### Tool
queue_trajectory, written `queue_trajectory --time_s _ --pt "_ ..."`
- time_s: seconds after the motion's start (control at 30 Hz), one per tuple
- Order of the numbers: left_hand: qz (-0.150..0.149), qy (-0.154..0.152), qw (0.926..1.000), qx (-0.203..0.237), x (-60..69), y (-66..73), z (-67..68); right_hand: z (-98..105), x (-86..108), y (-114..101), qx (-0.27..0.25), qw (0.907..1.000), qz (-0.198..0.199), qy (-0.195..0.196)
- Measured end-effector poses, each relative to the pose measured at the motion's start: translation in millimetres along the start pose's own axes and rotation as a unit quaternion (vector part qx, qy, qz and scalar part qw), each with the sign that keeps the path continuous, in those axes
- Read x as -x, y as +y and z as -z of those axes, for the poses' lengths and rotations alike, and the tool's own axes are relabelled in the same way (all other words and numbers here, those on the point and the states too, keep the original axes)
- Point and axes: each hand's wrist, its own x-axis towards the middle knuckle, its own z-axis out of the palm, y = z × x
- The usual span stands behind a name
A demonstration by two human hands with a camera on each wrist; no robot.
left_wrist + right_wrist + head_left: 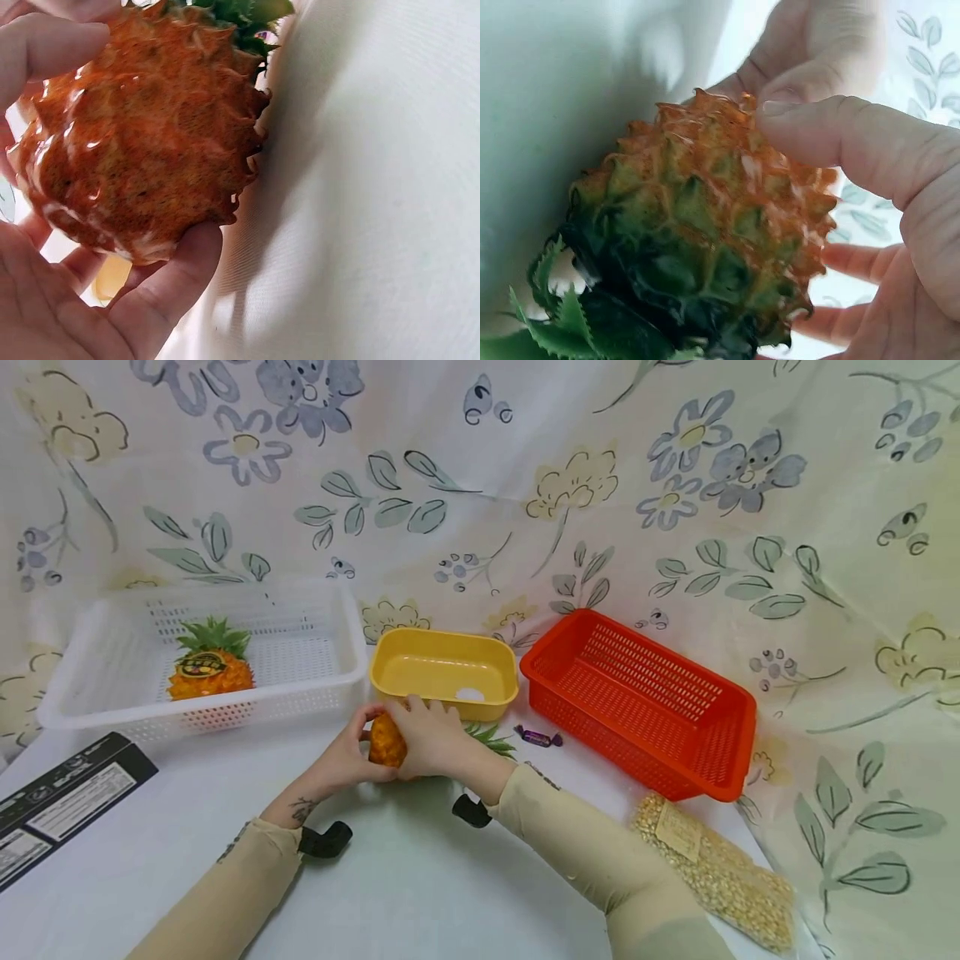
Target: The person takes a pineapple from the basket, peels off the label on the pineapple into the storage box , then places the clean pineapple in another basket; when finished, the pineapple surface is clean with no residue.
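Observation:
An orange pineapple (387, 742) lies on its side at the table's middle, its green leaves (489, 739) pointing right. The left hand (351, 753) grips its base end, with the thumb (196, 251) along the lower edge in the left wrist view. From above and the right, the right hand (435, 739) holds the body, its thumb (810, 131) across the spiky skin. In the right wrist view the pineapple (705, 202) shades from orange to dark green near the leaves. The hands cover much of it in the head view.
Behind the hands stands a yellow basin (450, 647) with a white spot inside. A white basket (300, 693) at left holds another pineapple (213, 672). At right are a red basket (577, 714), a purple-wrapped candy (537, 737) and a bag of corn kernels (720, 877). A black box (75, 802) lies far left.

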Motion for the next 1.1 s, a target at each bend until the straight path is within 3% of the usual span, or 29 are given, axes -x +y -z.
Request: queue_trajectory --time_s 0.17,0.37,0.5,0.7,0.83,0.9,1.1 --pt "-0.002 -0.005 1.0000 0.001 2.7 -0.4 2.0 -6.4 -0.9 -2.1 0.009 0.9998 -0.014 -0.009" --pt "0.027 0.017 0.9993 0.019 7.0 6.8 9.5 -17.3 -2.2 -2.0 0.012 0.9996 -0.027 -0.001" --pt "0.045 0.069 0.9938 0.075 11.6 11.4 19.3 -21.3 -1.6 -3.6 0.028 0.9989 -0.034 0.015" --pt "0.083 0.163 0.9750 0.127 23.9 11.7 33.0 -23.4 1.4 -4.7 0.031 0.9987 -0.024 0.033" --pt "0.102 0.222 0.9543 0.173 30.9 6.8 42.9 -25.0 2.1 -5.7 0.029 0.9986 -0.020 0.039" --pt "0.101 0.258 0.9377 0.210 33.4 5.4 48.6 -25.9 3.1 -6.4 0.039 0.9983 -0.018 0.040" --pt "0.085 0.365 0.8771 0.300 34.4 4.4 60.2 -27.2 11.7 -8.6 0.069 0.9968 0.014 0.039"
